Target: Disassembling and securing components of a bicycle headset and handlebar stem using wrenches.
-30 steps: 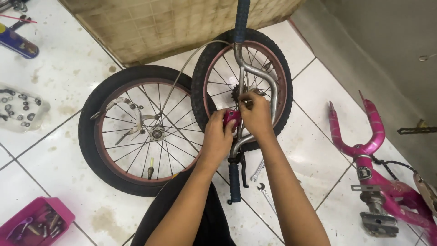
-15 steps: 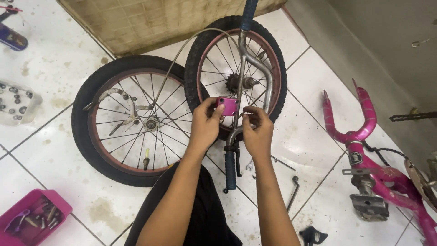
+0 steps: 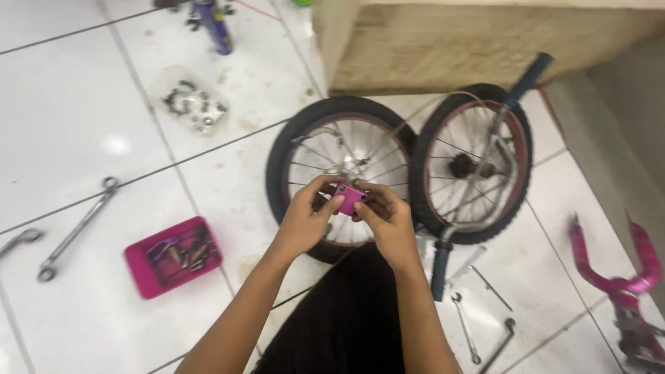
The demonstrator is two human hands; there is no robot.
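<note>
1. Pink part (image 3: 350, 199): small, blocky, pinched between the fingertips of the left hand (image 3: 305, 218) and right hand (image 3: 388, 221), held above the floor (image 3: 83, 138) over the near wheel (image 3: 339, 173).
2. Risk, as a judgement: a fingertip grip this light could slip, dropping the part among the spokes.
3. Count: two wheels, the second (image 3: 474, 163) with handlebars (image 3: 485, 180) on it; one pink tray (image 3: 173, 256); one pink frame (image 3: 623, 284); several wrenches, the largest (image 3: 76, 228) at left.

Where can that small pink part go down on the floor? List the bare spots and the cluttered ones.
Bare tile lies left of the long spanner, above the pink tray, and between that tray and the left wheel. Crowded: the floor right of the right wheel's lower edge, strewn with small spanners, and the corner by the pink bike frame.
</note>
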